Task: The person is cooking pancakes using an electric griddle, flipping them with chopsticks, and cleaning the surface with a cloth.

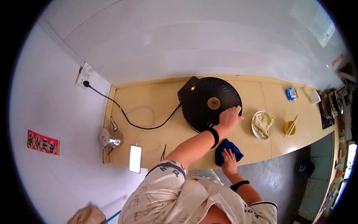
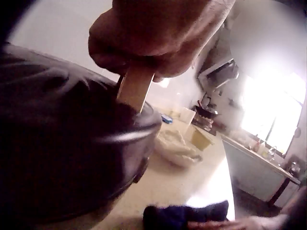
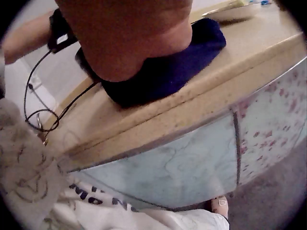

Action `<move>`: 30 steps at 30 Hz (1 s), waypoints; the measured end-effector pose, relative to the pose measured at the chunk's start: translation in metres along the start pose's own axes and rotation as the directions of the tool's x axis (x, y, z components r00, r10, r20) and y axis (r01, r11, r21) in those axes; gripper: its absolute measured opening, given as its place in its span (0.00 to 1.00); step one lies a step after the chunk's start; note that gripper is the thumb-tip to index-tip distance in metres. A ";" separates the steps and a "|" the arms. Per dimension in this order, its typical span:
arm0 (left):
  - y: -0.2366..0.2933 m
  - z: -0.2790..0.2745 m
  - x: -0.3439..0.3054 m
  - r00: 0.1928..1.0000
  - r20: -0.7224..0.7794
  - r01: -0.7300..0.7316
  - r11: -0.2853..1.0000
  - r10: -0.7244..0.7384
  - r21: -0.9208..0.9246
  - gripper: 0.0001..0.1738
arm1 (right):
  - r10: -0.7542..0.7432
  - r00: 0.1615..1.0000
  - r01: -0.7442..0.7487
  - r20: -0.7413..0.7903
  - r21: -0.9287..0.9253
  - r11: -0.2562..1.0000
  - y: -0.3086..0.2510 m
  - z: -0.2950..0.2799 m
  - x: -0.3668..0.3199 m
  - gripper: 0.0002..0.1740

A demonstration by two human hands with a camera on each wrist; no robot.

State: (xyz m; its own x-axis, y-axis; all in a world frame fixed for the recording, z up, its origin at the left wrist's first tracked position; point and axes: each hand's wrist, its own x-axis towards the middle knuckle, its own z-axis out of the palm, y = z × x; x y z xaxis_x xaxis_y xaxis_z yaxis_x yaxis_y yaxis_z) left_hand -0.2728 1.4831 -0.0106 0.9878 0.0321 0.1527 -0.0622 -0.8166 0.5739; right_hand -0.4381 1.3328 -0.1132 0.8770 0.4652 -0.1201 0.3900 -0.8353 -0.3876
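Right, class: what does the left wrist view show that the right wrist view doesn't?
Only the left wrist view: the left hand gripping a pale spatula against the black electric griddle. Only the right wrist view: the counter's tiled front and a black cable. Both: the blue cloth under the right hand, on the beige counter.

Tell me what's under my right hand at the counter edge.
A dark blue cloth lies under the right hand, on the counter by its front edge. The hand covers the cloth's middle, and anything beneath the cloth is hidden.
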 end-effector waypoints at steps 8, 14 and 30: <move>-0.077 -0.104 -0.061 1.000 0.022 0.006 1.000 -0.006 -0.003 0.21 | -0.576 0.766 0.599 0.285 0.010 0.801 -0.091 0.042 0.031 0.30; -0.240 -0.158 -0.151 0.935 0.072 0.298 0.880 -0.347 0.370 0.14 | -0.361 0.929 0.364 0.081 -0.025 0.931 -0.159 0.082 0.120 0.38; -0.285 -0.194 -0.166 0.990 -0.049 0.141 0.855 -0.134 0.500 0.10 | -0.743 0.569 0.736 0.353 0.184 0.652 -0.243 0.096 0.107 0.32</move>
State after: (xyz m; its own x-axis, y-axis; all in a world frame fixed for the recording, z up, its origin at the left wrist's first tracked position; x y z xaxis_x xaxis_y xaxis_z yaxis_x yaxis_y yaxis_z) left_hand -0.4468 1.8227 -0.0431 0.9789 0.1696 0.1137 0.1572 -0.9814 0.1100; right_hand -0.4660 1.6138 -0.1194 0.1103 0.9885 -0.1036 0.8478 -0.1480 -0.5093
